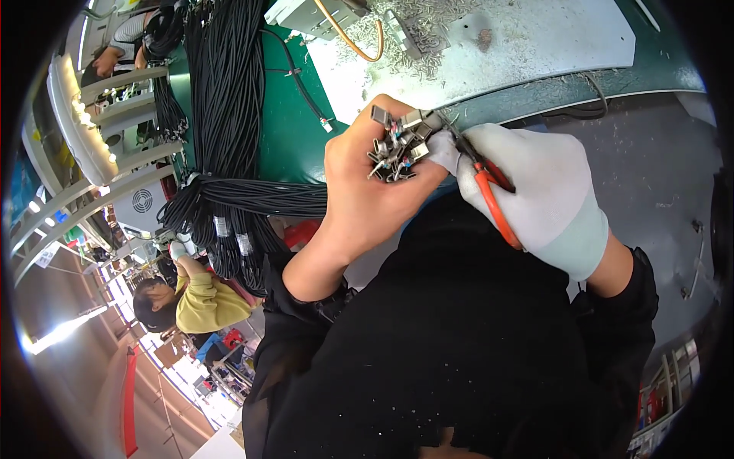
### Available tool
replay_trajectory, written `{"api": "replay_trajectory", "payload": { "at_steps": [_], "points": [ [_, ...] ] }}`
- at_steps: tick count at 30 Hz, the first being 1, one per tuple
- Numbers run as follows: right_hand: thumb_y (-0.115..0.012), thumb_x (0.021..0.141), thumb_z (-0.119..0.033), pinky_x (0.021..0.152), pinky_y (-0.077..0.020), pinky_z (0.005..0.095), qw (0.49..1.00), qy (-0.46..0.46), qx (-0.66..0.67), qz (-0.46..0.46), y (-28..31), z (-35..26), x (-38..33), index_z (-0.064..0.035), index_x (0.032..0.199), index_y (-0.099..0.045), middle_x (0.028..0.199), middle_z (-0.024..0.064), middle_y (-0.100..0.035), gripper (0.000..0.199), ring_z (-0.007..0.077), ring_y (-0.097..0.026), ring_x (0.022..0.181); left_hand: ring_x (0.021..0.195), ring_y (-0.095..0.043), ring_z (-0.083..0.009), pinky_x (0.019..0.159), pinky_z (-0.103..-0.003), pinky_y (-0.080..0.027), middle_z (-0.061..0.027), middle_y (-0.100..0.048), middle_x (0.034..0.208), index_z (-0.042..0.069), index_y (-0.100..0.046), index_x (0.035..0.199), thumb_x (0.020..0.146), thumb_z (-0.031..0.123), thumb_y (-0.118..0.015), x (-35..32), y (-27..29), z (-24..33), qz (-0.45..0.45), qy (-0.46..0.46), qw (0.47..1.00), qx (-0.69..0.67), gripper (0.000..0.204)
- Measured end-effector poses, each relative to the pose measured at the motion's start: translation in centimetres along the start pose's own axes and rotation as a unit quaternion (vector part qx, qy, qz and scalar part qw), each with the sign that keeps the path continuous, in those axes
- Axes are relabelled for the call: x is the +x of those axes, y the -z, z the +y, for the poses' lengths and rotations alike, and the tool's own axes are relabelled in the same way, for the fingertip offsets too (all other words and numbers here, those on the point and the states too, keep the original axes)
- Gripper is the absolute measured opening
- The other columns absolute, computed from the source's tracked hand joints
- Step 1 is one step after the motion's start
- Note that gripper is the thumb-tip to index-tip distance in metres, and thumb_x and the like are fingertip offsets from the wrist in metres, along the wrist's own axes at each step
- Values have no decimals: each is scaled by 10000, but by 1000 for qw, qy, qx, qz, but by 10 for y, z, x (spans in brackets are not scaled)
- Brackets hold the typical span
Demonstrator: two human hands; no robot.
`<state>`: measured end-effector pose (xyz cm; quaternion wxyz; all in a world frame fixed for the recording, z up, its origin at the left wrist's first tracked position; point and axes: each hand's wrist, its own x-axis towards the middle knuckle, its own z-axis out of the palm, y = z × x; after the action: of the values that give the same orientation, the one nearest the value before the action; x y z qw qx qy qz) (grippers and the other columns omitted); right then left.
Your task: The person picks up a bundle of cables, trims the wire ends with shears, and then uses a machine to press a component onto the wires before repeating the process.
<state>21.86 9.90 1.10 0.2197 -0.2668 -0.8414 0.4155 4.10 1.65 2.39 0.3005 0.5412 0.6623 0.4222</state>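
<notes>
Black clothing (443,329) spreads below left hand (371,195) curled round connectors (401,149), right hand (539,176) closed on pliers (492,200), cables (225,99) leftward.

At the centre of the frame, the bare left hand (363,191) grips a bunch of metal plugs (399,149). Just right of it, the gloved right hand (539,183) holds orange-handled pliers (491,200). Black cables (225,84) hang at upper left; metal scraps (430,34) litter a white board (558,38) at the top. A person (208,307) in yellow shows lower left.

Orange-and-black pliers (489,195), white glove (531,164) with pale mint cuff (575,241); silver-grey connectors (401,145), black cables (225,92), green tabletop (294,141), co-worker's yellow top (208,307).
</notes>
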Motion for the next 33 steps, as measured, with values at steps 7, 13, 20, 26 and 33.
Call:
{"api": "replay_trajectory", "payload": {
  "at_steps": [7,13,20,26,33],
  "points": [
    [-619,867,-153,501,-405,295,964,-108,228,-90,-11,8,10,4,809,-605,573,60,-484,168,111,-543,546,602,-481,-65,546,-224,-414,3,-548,711,-3,-602,941,842,20,-678,17,18,-16,-101,254,867,-416,127],
    [-614,868,-193,486,-395,307,988,-37,142,55,-16,39,44,9,744,-555,554,145,-489,245,278,-520,483,614,-448,-83,531,-233,-382,1,-533,740,2,-587,959,870,45,-646,46,43,-55,-17,288,854,-432,115],
    [-621,893,-194,504,-434,315,972,-158,151,-86,-1,46,125,19,916,-579,603,95,-500,218,121,-549,546,668,-485,-95,538,-235,-390,-23,-563,792,10,-576,965,873,19,-626,97,45,-85,-7,255,853,-455,105],
    [-636,893,-232,461,-433,286,998,19,61,-15,-9,76,156,8,817,-548,571,51,-522,266,105,-533,498,615,-494,-95,527,-231,-387,-42,-584,747,19,-583,936,864,-2,-622,121,51,-93,-62,227,894,-380,84],
    [-606,866,-208,432,-449,286,900,-281,271,-193,17,64,184,21,807,-625,585,96,-583,237,181,-603,471,548,-468,-84,497,-220,-364,-12,-559,667,41,-591,879,846,16,-644,131,49,-86,-20,217,944,-248,67]
  ]
}}
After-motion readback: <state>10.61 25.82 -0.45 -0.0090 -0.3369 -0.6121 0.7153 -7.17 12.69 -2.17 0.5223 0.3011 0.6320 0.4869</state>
